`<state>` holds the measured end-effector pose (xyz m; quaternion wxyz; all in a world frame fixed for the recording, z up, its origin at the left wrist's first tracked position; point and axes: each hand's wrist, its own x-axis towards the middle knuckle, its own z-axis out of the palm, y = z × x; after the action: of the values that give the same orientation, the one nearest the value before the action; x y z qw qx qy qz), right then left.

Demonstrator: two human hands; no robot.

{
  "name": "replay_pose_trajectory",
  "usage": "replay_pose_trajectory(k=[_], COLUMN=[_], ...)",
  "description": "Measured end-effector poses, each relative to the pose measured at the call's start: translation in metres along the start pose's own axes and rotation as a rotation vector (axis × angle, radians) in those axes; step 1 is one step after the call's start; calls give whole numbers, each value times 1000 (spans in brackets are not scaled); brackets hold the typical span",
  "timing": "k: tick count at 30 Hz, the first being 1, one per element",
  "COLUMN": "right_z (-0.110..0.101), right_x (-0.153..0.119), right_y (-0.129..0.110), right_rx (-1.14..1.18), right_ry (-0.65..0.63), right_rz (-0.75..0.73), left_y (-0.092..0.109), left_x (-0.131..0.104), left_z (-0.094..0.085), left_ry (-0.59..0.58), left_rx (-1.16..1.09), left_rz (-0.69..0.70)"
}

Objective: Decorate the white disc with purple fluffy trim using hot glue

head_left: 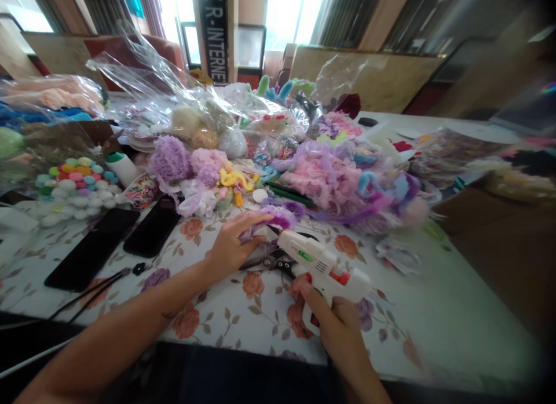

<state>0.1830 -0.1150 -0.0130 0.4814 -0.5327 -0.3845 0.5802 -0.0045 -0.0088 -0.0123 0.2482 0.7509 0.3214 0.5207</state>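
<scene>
In my right hand (332, 317) is a white hot glue gun (324, 262), gripped by its handle with a finger at the trigger. Its dark nozzle points left and touches or nearly touches a fuzzy purple craft piece (280, 214). My left hand (237, 244) pinches that purple piece between thumb and fingers; some pale purple material shows below the fingers. Under the glue gun, pliers or cutters (275, 262) with dark handles lie on the cloth, partly hidden.
Two black phones (93, 247) lie at the left on the flowered tablecloth (208, 311). Behind my hands spreads a heap of pink and purple fluff (321, 175), with pom-poms (80, 184), a purple yarn ball (169, 157) and plastic bags. A brown cardboard box (499, 236) stands at the right.
</scene>
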Motion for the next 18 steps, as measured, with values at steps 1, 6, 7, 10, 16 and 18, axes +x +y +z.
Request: replay_pose_trajectory(k=[1, 6, 7, 10, 16, 18], right_z=[0, -1, -1, -2, -2, -1], right_x=[0, 0, 0, -1, -1, -1], right_y=[0, 2, 3, 3, 3, 3], right_rx=[-4, 17, 21, 20, 23, 46], right_ry=[-5, -11, -7, 8, 20, 20], right_rz=[-17, -21, -3, 19, 12, 1], left_y=[0, 1, 1, 1, 0, -1], left_x=[0, 0, 0, 0, -1, -1], left_z=[0, -1, -1, -1, 0, 0], left_ry=[-1, -6, -3, 10, 9, 10], left_rx=[1, 10, 16, 36, 37, 40], left_rz=[-2, -6, -8, -13, -13, -11])
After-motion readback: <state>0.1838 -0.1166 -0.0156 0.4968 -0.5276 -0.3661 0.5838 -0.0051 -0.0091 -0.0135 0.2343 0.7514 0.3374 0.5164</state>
